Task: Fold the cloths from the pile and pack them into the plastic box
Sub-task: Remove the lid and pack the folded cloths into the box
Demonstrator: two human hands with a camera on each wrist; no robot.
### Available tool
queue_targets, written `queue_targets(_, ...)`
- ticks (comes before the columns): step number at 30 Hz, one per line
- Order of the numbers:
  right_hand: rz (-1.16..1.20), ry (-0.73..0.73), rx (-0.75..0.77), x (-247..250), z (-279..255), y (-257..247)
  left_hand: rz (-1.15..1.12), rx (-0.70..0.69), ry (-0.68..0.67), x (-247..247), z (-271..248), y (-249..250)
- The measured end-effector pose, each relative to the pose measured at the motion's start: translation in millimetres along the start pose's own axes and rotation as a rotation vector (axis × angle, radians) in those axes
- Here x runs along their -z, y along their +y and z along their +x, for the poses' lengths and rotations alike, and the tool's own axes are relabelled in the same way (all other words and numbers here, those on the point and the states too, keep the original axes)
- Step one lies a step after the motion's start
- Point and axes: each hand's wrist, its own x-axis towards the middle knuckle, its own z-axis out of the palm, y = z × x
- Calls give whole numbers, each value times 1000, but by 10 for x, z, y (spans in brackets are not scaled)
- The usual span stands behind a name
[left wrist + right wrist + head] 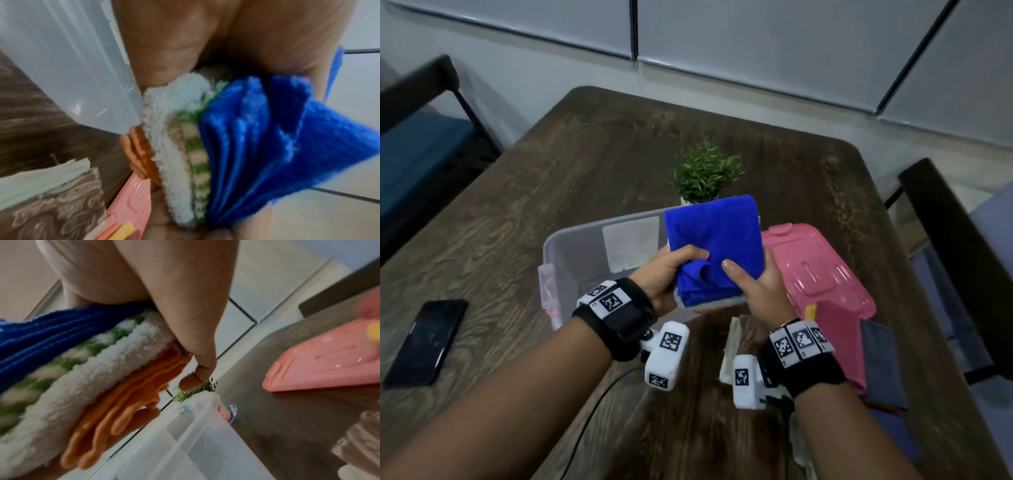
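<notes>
Head view, both hands (pixel 717 274) gripping folded cloth stack (pixel 714 240), above plastic box (pixel 575 246)

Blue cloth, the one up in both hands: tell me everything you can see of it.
The blue cloth is plush, bright and folded into a rough rectangle with several layers at its near edge. It tops a held stack, above a green-checked cloth, a white cloth and an orange cloth. The left hand and right hand grip it, thumbs on top, above the open box.

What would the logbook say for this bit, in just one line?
left hand: grips cloth stack | right hand: grips stack | stack: above open box | lid: on table
</notes>
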Motion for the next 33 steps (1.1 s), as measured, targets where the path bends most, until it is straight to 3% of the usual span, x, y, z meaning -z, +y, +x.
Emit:
queue_targets(4,-217,20,-93,-246,294,58,29,-76,257,315,199,272)
queue_targets(7,-646,31,-258,-339,436,220,74,-25,333,566,343,381)
queue_targets(9,-743,-32,-373,-367,446,336,128,19,379,688,404,420)
queue_targets(15,-744,-19,-407,-205,402,440,115,158,333,847,599,431)
queue_targets(18,-714,-29,-415,-152,328,465,137,194,390,871,797,356)
queue_targets(25,-743,-68,-407,-133,348,532,712,513,538,1297,1189,-60)
queue_targets(33,-780,-71,-404,-183,312,540,719,395,536,1161,1498,-221)
